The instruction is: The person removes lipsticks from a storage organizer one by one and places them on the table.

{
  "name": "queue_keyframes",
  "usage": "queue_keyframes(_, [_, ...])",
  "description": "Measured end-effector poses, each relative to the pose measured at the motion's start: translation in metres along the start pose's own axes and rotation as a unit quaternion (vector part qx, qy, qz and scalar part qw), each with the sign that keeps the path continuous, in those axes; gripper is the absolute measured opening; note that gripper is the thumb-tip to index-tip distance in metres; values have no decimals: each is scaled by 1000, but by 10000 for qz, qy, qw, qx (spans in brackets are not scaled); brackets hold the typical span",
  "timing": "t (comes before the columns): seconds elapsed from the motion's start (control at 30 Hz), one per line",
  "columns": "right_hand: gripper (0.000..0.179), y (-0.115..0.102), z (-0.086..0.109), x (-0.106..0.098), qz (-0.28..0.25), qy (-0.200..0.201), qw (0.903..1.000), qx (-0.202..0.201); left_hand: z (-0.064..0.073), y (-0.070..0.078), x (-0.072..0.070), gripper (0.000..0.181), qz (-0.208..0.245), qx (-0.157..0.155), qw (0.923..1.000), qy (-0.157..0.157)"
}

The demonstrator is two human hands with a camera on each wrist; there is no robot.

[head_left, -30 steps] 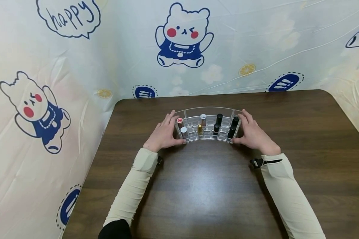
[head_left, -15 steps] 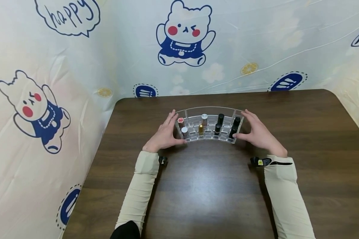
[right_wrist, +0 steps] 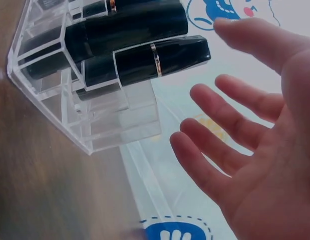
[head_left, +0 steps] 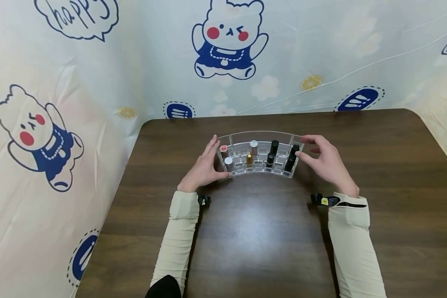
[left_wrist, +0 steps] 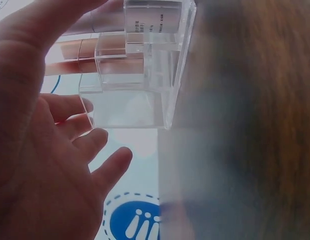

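A clear, curved acrylic lipstick organizer (head_left: 260,169) stands on the table with several lipsticks in its stepped slots. My left hand (head_left: 204,167) holds its left end, thumb at the front corner and fingers along the side. The left wrist view shows fingertips (left_wrist: 84,105) against the clear panel. At the right end my right hand (head_left: 329,163) is spread, its thumb near a black lipstick (head_left: 291,159). In the right wrist view its fingers (right_wrist: 210,135) stand apart from the organizer, with two black tubes (right_wrist: 139,30) nearest. A gold lipstick (head_left: 249,160) sits in the middle, a white-capped one (head_left: 229,162) at left.
The brown wooden table (head_left: 260,240) extends in front and on both sides of the organizer. A pale curtain (head_left: 152,49) with cartoon bears hangs behind the table and along its left side. Black straps (head_left: 325,200) circle both wrists.
My right hand has let go of the organizer's right end and moved slightly right, its thumb rising from the front corner. The left hand stays at the left end.
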State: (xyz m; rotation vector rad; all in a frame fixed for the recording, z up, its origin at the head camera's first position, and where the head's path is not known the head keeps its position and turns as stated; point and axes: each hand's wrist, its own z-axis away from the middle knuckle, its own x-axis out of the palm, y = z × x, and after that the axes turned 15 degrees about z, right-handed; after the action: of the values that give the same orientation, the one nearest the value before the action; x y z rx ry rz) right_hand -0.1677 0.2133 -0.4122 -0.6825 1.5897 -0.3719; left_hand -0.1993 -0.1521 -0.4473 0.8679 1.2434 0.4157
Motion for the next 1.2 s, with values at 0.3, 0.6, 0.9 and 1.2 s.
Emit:
queue_keyframes(0.3, [42, -1, -3, 3, 92, 53, 9998, -151, 0, 1, -3, 110, 109, 84, 9999, 3])
queue_keyframes(0.6, [41, 1, -4, 9, 205, 106, 9994, -271, 1, 2, -4, 109, 59, 31, 10000, -53])
queue_keyframes(0.9, [34, 0, -7, 17, 261, 169, 9978, -581, 1, 2, -3, 110, 56, -15, 10000, -47])
queue_keyframes(1.2, [31, -1, -8, 18, 288, 284, 9970, -667, 1, 2, -3, 109, 37, 48, 10000, -59])
